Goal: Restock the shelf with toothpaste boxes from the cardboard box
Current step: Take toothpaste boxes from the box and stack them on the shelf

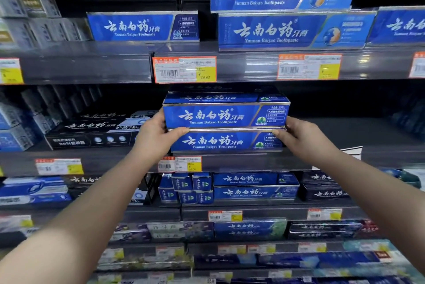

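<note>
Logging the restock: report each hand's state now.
Left hand: closed on the upper toothpaste box, left end.
Right hand: closed on the same box, right end.

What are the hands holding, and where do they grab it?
A stack of blue toothpaste boxes, gripped by its two short ends: left hand on the left end, right hand on the right end.

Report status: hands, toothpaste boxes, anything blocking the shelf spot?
Left hand, right hand grip ends of two stacked blue toothpaste boxes. Stack at the shelf front edge. Black boxes close on its left, not blocking.
</note>
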{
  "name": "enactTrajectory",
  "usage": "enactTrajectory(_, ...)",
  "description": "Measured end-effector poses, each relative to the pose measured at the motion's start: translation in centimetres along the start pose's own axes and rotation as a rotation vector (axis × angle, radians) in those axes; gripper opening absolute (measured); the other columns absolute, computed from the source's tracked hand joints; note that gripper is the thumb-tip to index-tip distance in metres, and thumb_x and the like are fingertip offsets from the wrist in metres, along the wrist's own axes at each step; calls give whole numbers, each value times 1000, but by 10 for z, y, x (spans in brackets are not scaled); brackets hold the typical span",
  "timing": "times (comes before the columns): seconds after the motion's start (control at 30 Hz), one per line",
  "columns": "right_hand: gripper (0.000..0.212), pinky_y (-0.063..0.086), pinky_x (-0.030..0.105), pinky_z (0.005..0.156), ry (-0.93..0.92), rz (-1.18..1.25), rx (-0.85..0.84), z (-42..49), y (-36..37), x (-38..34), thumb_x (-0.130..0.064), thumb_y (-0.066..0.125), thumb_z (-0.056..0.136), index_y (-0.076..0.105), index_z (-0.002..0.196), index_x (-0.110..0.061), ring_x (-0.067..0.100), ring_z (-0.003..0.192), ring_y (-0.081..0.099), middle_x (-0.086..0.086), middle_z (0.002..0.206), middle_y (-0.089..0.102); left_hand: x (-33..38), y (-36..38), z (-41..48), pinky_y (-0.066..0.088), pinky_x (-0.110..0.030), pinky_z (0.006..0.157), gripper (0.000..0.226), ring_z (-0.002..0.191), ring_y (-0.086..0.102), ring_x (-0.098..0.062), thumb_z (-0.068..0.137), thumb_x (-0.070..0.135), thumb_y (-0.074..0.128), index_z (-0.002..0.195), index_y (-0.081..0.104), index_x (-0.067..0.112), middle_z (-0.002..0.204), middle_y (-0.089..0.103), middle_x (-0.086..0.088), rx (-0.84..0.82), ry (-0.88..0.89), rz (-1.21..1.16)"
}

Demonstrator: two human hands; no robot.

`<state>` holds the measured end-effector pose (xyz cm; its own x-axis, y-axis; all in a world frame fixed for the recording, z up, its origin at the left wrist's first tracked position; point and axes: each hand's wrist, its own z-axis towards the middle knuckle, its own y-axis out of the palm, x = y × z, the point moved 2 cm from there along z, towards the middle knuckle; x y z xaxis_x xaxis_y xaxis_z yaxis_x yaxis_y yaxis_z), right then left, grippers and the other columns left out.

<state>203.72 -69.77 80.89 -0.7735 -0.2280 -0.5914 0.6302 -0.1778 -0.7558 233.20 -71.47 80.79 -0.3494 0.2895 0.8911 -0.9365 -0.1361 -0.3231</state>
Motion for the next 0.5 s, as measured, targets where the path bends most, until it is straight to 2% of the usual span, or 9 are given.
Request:
enactTrajectory(0.13, 29, 41, 20, 72, -13, 14, 4, 0, -2, 1, -29, 53, 89, 57, 118, -27, 11, 90, 58, -4, 103, 66, -2, 0, -1, 51, -10, 63, 33, 81, 59, 3, 81, 11, 67, 108, 55, 25, 90, 60, 20, -9, 7, -20)
enactTrajectory(0.2, 29, 43, 8, 70, -8, 80, -3, 1, -4, 1, -26, 57, 88, 58, 116, -25, 4, 86, 59, -8, 101, 66, -4, -2, 1, 54, -21, 74, 40, 89, 61, -1, 78, 12, 70, 113, 54, 24, 97, 62, 17, -13, -30, -65)
enactTrajectory(0.23, 30, 45, 7, 76, 2, 142, -5, 1, -4, 1, -23, 59, 86, 58, 116, -23, 2, 87, 60, -8, 101, 66, -6, -3, 3, 54, -28, 79, 47, 94, 61, -4, 76, 12, 72, 118, 52, 23, 102, 63, 14, -12, -46, -79)
enactTrajectory(0.3, 33, 49, 23, 89, 55, 297, 17, 3, -3, 4, -19, 64, 82, 57, 115, -19, 11, 94, 64, -4, 105, 66, -8, -5, 7, 53, -35, 84, 71, 103, 60, -10, 72, 13, 75, 133, 39, 20, 116, 60, 8, 1, -76, -90)
enactTrajectory(0.33, 37, 49, 29, 89, 81, 352, 35, 4, -3, 5, -18, 67, 80, 55, 115, -18, 14, 95, 64, -2, 107, 66, -8, -6, 10, 52, -36, 84, 83, 106, 59, -12, 70, 13, 77, 139, 30, 20, 122, 57, 6, 8, -96, -96)
enactTrajectory(0.4, 49, 47, 28, 87, 103, 402, 46, 8, -2, 6, -18, 71, 76, 50, 121, -17, 12, 96, 62, -4, 110, 63, -6, -6, 15, 52, -36, 83, 97, 104, 59, -10, 68, 13, 79, 144, 19, 24, 120, 57, 7, -14, -126, -101)
enactTrajectory(0.43, 54, 46, 27, 88, 96, 419, 26, 9, -2, 5, -20, 71, 75, 48, 124, -19, 9, 98, 61, -6, 112, 63, -4, -5, 17, 52, -35, 82, 96, 98, 61, -8, 68, 12, 78, 143, 19, 26, 114, 59, 9, -38, -142, -104)
enactTrajectory(0.5, 54, 47, 24, 88, 78, 434, -34, 12, 0, 2, -22, 71, 76, 48, 124, -24, 4, 100, 60, -9, 112, 64, -1, -3, 19, 53, -34, 80, 75, 89, 64, -8, 69, 10, 77, 131, 37, 26, 104, 64, 10, -76, -170, -127)
